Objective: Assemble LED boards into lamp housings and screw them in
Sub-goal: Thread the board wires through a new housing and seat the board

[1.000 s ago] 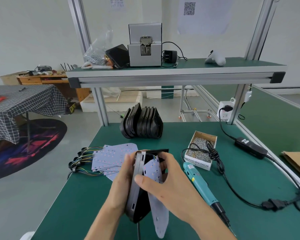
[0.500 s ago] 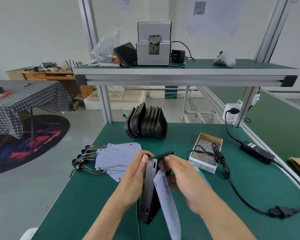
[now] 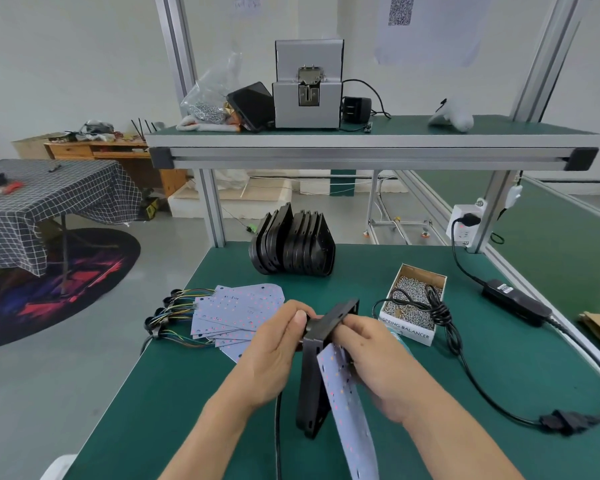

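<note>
On the left of the worktop [image 3: 174,393] the fan of spare LED boards [image 3: 238,311] with their coloured wires lies where it lay a second ago, untouched. Your left hand [image 3: 274,362] grips the black lamp housing [image 3: 314,382] at its upper edge, thumb on top, fingers curled behind it. The housing stands on edge above the worktop. Compared with one second ago, you have turned it so its top end now points away to the right, and the open side faces your right hand.

The LED board [image 3: 343,407] hangs at the housing's right face, tilted, with its lower end sticking out below. It is not yet seated, I judge. Your right hand [image 3: 371,362] has moved up from the middle of the board; its fingers are now curled at the housing's top, where the board's upper end is. Whether they pinch the board or the housing I cannot tell.

This suggests you are aligning the board's top first. Further right, the box of screws [image 3: 413,306] waits behind the hands; no screwing has begun.
</note>
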